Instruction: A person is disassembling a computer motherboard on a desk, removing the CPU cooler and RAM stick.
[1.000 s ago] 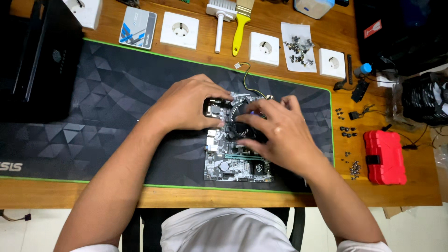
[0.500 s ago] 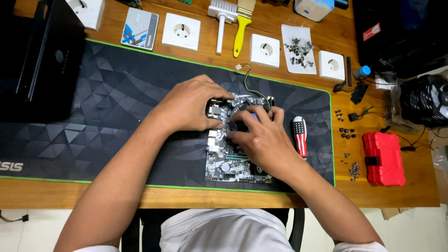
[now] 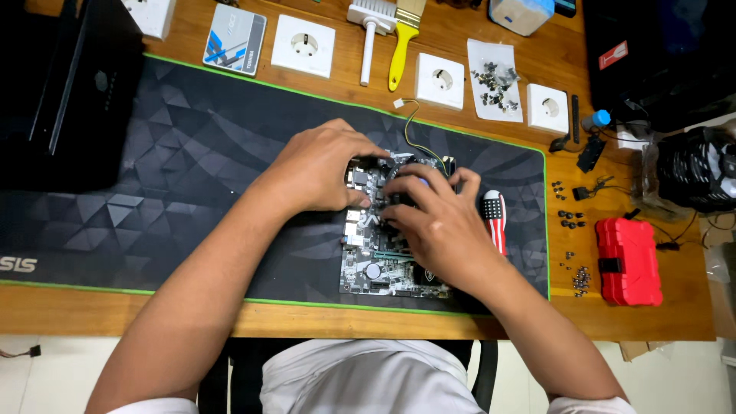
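A small green-and-silver motherboard lies on a dark desk mat. My left hand covers its upper left corner, fingers curled down onto the black cooler fan. From the right, my right hand grips the same fan, hiding most of it. A yellow-and-black cable runs from the fan toward the back. Just right of my right hand, a screwdriver with a striped handle lies loose on the mat.
A black computer case stands at the left. Along the back are white wall sockets, a boxed drive, two brushes and screws on paper. A red case, loose screws and a black fan lie at the right.
My right hand has slid left and up onto the fan, uncovering the striped screwdriver on the mat. My left hand has stayed on the board's upper left.
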